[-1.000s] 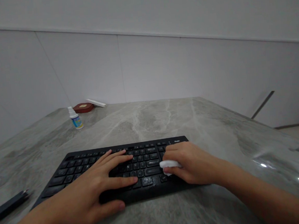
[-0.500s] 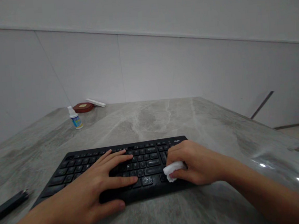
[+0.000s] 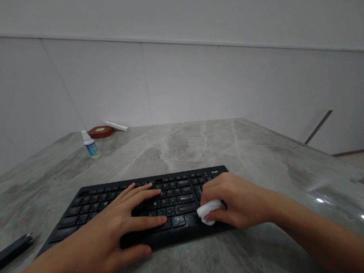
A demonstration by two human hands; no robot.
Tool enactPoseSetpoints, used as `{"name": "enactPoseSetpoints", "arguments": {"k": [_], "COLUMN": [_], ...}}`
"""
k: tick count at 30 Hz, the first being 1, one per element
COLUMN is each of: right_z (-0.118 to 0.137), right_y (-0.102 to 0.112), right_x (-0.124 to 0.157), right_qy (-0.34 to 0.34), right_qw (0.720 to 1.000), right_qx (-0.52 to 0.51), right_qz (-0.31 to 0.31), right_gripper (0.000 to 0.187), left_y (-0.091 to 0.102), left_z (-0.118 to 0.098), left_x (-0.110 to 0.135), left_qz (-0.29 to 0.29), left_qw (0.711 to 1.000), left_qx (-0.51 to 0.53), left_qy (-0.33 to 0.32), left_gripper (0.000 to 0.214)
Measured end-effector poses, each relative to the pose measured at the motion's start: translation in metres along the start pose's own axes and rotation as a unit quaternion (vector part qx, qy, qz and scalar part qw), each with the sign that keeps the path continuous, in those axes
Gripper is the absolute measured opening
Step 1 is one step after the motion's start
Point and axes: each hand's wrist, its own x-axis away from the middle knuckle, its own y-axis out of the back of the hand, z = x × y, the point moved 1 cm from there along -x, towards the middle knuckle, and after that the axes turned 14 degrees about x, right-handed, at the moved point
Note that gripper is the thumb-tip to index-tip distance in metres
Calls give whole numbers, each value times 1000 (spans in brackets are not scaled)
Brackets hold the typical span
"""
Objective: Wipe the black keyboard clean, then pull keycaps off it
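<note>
A black keyboard (image 3: 183,199) lies across the near part of the table. Spread over its middle keys is my left hand (image 3: 122,225), fingers apart, the thumb resting low near the front edge. My right hand (image 3: 234,199) is closed around a crumpled white tissue (image 3: 210,212) and presses it on the keys at the keyboard's right end. That hand hides the keys beneath it, and part of the tissue is inside the fingers.
A small white spray bottle (image 3: 91,145) with a blue label stands at the back left. Behind it are a reddish-brown case (image 3: 100,132) and a white bar-shaped object (image 3: 116,125). A dark, long tool (image 3: 11,253) lies left of the keyboard. A pale wall (image 3: 190,81) closes off the back.
My right hand and the tissue have shifted slightly left and toward me on the keyboard. The left hand stays in the same place on the keys.
</note>
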Motion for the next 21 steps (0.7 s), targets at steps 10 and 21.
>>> {"name": "enactPoseSetpoints", "arguments": {"k": [10,21], "right_z": [1,9], "right_y": [-3,-8], "right_x": [0,1], "right_qy": [19,53], "right_qw": [1000,998], "right_qx": [-20,17], "right_qz": [-15,8], "right_gripper": [3,4], "left_y": [0,1], "left_z": [0,1], "left_x": [-2,-1], "left_qz": [-2,-16], "left_qw": [1000,1000], "left_qx": [11,10], "left_qy": [3,-8], "left_gripper": [58,58]}}
